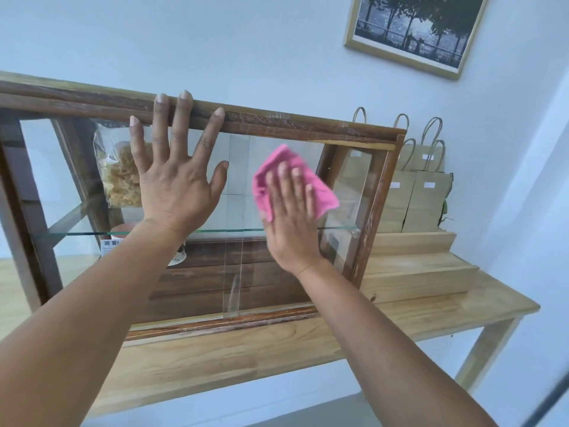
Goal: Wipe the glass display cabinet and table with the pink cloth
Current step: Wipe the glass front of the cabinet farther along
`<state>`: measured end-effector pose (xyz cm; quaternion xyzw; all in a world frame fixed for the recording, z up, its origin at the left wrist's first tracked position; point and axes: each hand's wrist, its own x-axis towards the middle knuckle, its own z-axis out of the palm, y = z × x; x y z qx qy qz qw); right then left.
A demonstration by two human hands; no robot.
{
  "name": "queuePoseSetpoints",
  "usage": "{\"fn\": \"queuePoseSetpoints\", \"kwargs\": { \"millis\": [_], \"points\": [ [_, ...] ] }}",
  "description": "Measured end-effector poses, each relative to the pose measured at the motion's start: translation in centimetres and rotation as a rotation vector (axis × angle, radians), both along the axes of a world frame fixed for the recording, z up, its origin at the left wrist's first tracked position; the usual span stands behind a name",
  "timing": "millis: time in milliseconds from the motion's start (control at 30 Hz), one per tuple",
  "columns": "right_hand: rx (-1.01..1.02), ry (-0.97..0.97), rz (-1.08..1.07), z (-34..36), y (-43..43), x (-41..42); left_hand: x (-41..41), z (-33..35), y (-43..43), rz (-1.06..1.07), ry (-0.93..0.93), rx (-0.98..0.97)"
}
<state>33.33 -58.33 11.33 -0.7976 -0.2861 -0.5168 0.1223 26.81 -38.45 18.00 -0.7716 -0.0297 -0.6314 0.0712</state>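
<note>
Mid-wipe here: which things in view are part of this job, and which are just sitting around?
Part of the job:
pink cloth, pressed flat under the right hand
glass display cabinet, braced by the left hand
table

Just there:
paper bags
snack bag inside
framed picture
stepped wooden riser

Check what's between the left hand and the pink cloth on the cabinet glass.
Head view: only bare glass, where the sliding panes' edges overlap, separates the left hand from the pink cloth. The bag of crackers sits behind the left hand, not between.

Two hands, one cloth, perhaps five bags.
</note>
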Motion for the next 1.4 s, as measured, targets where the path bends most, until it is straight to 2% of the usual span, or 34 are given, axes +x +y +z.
{"fn": "queuePoseSetpoints", "kwargs": {
  "millis": [33, 67, 100, 233, 300, 367, 533, 600, 700, 767, 800, 967, 1033, 1100, 1133, 1267, 1300, 1333, 1367, 1400],
  "points": [
    [-0.124, -0.057, 0.025, -0.3, -0.2, 0.0, 0.0, 0.0, 0.1, 0.003, -0.004, 0.006],
    [-0.165, -0.078, 0.034, -0.2, -1.3, 0.4, 0.0, 0.0, 0.1, 0.003, -0.004, 0.009],
    [-0.119, -0.063, 0.011, 0.2, -2.7, 0.9, -0.1, 0.0, 0.2, -0.001, 0.0, 0.011],
    [0.476, 0.179, -0.143, 1.8, -7.8, 2.5, -0.2, 0.1, 0.4, -0.013, 0.01, 0.022],
    [0.543, 0.197, -0.121, 2.4, -6.2, 2.4, -0.3, 0.1, 0.3, -0.012, 0.022, 0.022],
    [0.388, 0.116, -0.096, 2.8, -2.9, 1.8, -0.4, 0.0, 0.2, -0.015, 0.035, 0.013],
    [-0.212, -0.2, 0.018, 2.9, 1.3, 0.3, -0.8, 0.1, 1.0, -0.003, 0.008, 0.068],
    [-0.271, -0.233, 0.036, 3.8, 0.7, 0.5, -0.9, 0.1, 1.3, -0.003, 0.013, 0.078],
    [-0.154, -0.213, -0.011, 4.1, 1.3, 0.8, -1.0, 0.1, 1.3, 0.002, 0.013, 0.074],
    [-0.155, -0.196, -0.016, 1.8, 2.3, 0.8, -1.0, 0.1, 0.9, 0.003, 0.027, 0.058],
    [-0.223, -0.195, 0.009, -0.3, 2.3, 0.6, -1.0, 0.0, 0.8, -0.004, 0.035, 0.046],
    [-0.94, -0.185, 0.112, -11.9, -3.0, -0.5, -1.2, 0.2, 0.5, -0.022, 0.088, 0.001],
    [-1.048, -0.189, 0.135, -11.2, -4.2, -0.4, -1.2, 0.1, 0.2, -0.019, 0.098, -0.011],
    [-0.987, -0.204, 0.118, -7.7, -4.4, 0.3, -1.2, 0.1, 0.1, -0.021, 0.105, -0.017],
    [-0.869, -0.204, 0.082, -5.5, -4.5, 0.7, -1.2, 0.1, 0.1, -0.021, 0.102, -0.017],
    [-0.117, -0.124, -0.115, 1.1, -4.2, 1.6, -1.0, 0.2, 0.2, -0.003, 0.072, -0.007],
    [-0.003, -0.098, -0.126, 1.0, -3.7, 1.4, -1.0, 0.1, 0.1, -0.004, 0.073, -0.015],
    [0.011, -0.084, -0.122, -0.1, -3.2, 1.2, -1.0, 0.1, -0.1, -0.007, 0.076, -0.025],
    [-0.088, -0.086, -0.09, -2.1, -2.7, 0.9, -1.0, 0.0, -0.2, -0.01, 0.08, -0.036],
    [-0.284, -0.097, -0.04, -4.7, -2.6, 0.4, -1.0, 0.0, -0.4, -0.014, 0.086, -0.045]
  ]
}}
